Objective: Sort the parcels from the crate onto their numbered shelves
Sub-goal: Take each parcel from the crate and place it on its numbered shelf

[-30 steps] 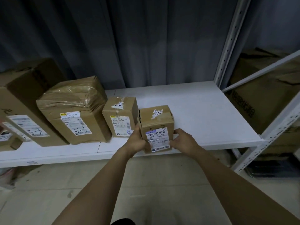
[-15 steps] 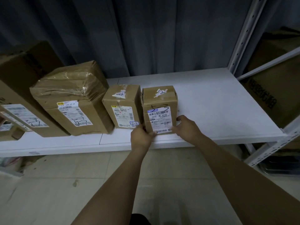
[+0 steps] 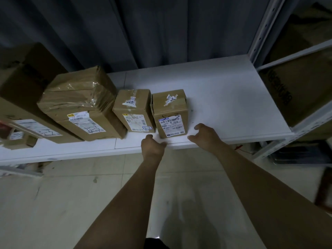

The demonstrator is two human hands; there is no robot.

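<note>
A small brown parcel [image 3: 170, 112] with a white barcode label stands upright on the white shelf [image 3: 233, 105], at the right end of a row of parcels. My left hand [image 3: 152, 146] hovers just in front of it at the shelf's front edge, fingers loosely curled and holding nothing. My right hand [image 3: 204, 133] is beside the parcel's lower right corner, apart from it, fingers relaxed. To the left stand a similar small parcel [image 3: 133, 110], a taped medium parcel [image 3: 80, 103] and a large box [image 3: 21, 90].
The right half of the shelf is bare up to a white metal upright [image 3: 264, 27]. Beyond it, a neighbouring rack holds a large cardboard box [image 3: 296, 83]. Dark curtains hang behind the shelf. Pale tiled floor [image 3: 71, 203] lies below me.
Both hands held the small parcel a second ago, set it beside the row, then let go and drew back toward the shelf edge.
</note>
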